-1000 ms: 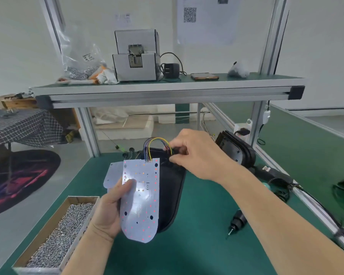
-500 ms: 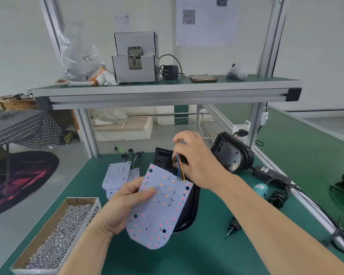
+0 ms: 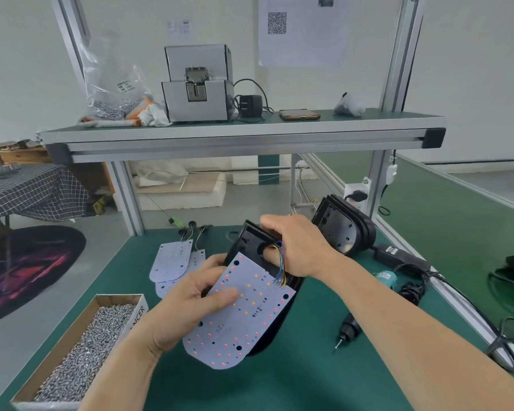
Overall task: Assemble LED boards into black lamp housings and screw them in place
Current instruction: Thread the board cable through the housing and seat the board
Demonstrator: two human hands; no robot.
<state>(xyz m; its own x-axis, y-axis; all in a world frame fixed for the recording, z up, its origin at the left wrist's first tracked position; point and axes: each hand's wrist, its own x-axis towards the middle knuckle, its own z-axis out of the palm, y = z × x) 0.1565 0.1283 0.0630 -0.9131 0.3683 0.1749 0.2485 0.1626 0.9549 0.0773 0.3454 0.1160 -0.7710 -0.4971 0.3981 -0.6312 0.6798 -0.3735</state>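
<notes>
Most of the glossy black housing (image 3: 247,241) hides beneath the flat, white, round-ended LED board (image 3: 244,318), which the left hand (image 3: 190,304) pinches, thumb on its dotted face, above the green surface (image 3: 324,378), while the right hand (image 3: 297,247) curls its fingers (image 3: 275,225) over the housing's top edge beside the thin coloured wires (image 3: 280,262).
</notes>
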